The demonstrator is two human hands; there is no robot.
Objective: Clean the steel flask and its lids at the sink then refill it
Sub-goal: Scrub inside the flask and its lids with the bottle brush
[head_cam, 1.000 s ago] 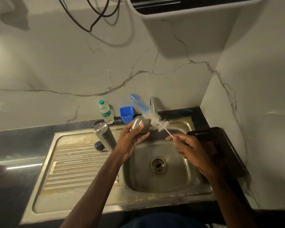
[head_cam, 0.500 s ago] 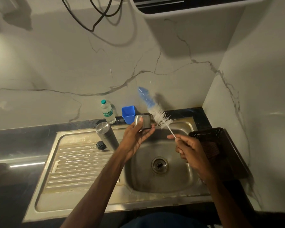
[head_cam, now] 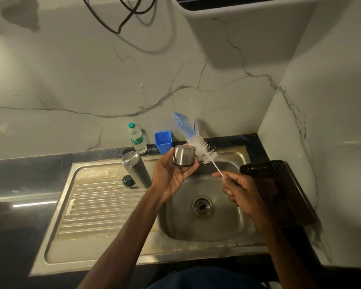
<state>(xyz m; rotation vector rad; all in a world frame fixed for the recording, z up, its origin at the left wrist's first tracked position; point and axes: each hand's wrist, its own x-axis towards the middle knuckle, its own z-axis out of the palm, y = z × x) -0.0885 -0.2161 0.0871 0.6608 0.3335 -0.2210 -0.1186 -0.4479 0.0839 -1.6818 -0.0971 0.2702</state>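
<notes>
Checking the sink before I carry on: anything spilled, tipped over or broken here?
Nothing stands out: the grey steel flask stands on the drainboard, small black lid beside it, no spill visible.

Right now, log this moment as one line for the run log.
left hand: holds small steel cup lid | right hand: grips white-and-blue bottle brush beside lid | tall steel flask: stands on drainboard

Two bare forearms [head_cam: 123, 236] enter from the lower edge of the frame and end in the left hand [head_cam: 171, 176] and right hand [head_cam: 240, 190], both ungloved. At bottom centre, between the arms, shows a curve of dark blue cloth [head_cam: 204, 278]; what garment it is cannot be told.
</notes>
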